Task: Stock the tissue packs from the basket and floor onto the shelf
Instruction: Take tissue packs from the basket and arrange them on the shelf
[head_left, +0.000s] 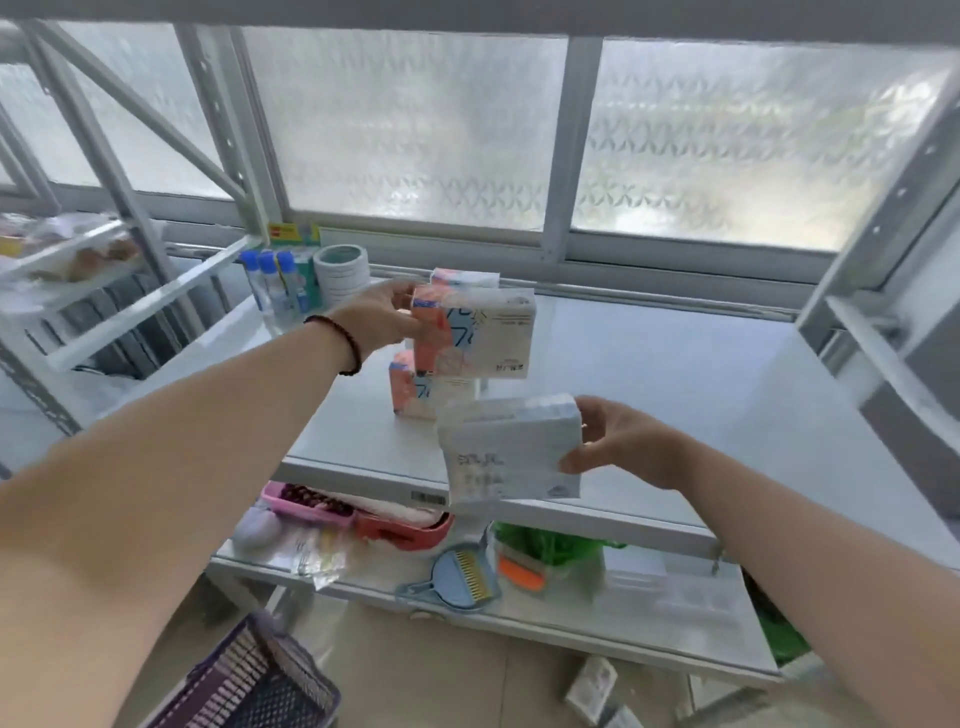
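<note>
My left hand (382, 317) grips an orange-and-white tissue pack (475, 332) by its left end, held just above another orange-and-white pack (415, 389) that stands on the white shelf (675, 395). A third pack (465, 278) shows behind them. My right hand (623, 441) holds a pale blue-white tissue pack (511, 449) by its right side, in front of the shelf's front edge. The purple basket (260, 680) sits on the floor at the lower left. One more pack (592, 680) lies on the floor at the lower right.
Blue-capped bottles (270, 286) and a stack of tape rolls (340, 275) stand at the shelf's back left. The lower shelf holds pink and red trays (400, 527), a blue brush (460, 577) and green packaging (550, 543). A frosted window is behind.
</note>
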